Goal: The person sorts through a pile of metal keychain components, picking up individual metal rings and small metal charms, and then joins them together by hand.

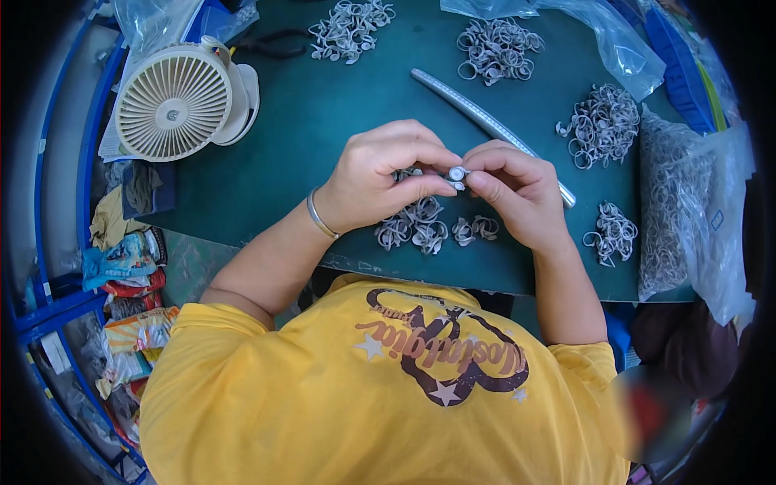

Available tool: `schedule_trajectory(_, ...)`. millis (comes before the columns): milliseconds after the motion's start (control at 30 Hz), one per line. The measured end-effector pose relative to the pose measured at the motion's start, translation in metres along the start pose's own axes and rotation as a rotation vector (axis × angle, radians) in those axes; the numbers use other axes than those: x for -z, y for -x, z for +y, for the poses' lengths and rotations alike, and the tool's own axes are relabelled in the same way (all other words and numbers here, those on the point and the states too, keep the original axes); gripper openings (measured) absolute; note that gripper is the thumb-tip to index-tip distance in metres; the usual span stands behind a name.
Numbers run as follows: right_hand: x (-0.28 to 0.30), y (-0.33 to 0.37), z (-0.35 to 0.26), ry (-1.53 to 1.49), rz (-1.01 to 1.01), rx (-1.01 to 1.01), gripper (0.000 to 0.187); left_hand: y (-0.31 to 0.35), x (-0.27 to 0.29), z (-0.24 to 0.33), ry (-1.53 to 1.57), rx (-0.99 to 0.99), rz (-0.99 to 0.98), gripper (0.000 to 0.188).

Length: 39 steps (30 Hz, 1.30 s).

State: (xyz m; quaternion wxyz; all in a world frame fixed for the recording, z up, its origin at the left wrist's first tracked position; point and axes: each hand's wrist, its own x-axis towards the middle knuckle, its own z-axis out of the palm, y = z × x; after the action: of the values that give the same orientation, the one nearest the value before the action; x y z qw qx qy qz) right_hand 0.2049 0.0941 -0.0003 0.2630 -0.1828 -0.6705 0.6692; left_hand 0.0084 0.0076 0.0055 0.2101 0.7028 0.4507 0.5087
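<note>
Between my two hands, over the near part of the green table, is a small grey metal ring (457,174) with a round, pale head. My left hand (376,170), with a bangle on its wrist, pinches it from the left by thumb and forefinger. From the right, the thumb and fingertips of my right hand (521,194) close on the same ring. Fingertips cover most of its band. Just below the hands lies a small heap of similar rings (416,225), partly hidden by my left hand. A few loose rings (475,229) sit right beside that heap.
A tapered metal ring mandrel (485,121) lies slantwise behind my right hand. Ring piles (602,125) stand at the right and far side. A clear bag of rings (667,210) fills the right edge. At the left are a cream fan (174,105) and dark-handled pliers (279,44).
</note>
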Motion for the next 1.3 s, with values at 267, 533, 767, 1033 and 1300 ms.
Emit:
schedule_trajectory(267,0.001,-0.001,-0.001,0.097,0.000,0.082,0.010,0.002,0.000,0.001,0.023,0.066,0.001,0.024)
schedule_trajectory(533,-0.002,0.002,-0.002,0.053,0.041,-0.006,0.011,0.003,0.000,0.002,0.019,0.099,-0.004,0.022)
schedule_trajectory(767,-0.005,0.001,-0.002,-0.025,0.070,0.004,0.012,0.004,0.001,0.003,0.096,0.156,0.012,0.021)
schedule_trajectory(1033,-0.006,0.000,0.001,-0.052,0.060,0.081,0.022,0.005,-0.004,0.004,0.101,0.160,0.080,0.024)
schedule_trajectory(1300,-0.013,0.000,0.003,-0.066,0.201,0.124,0.029,0.007,-0.005,0.002,0.205,0.299,0.012,0.020)
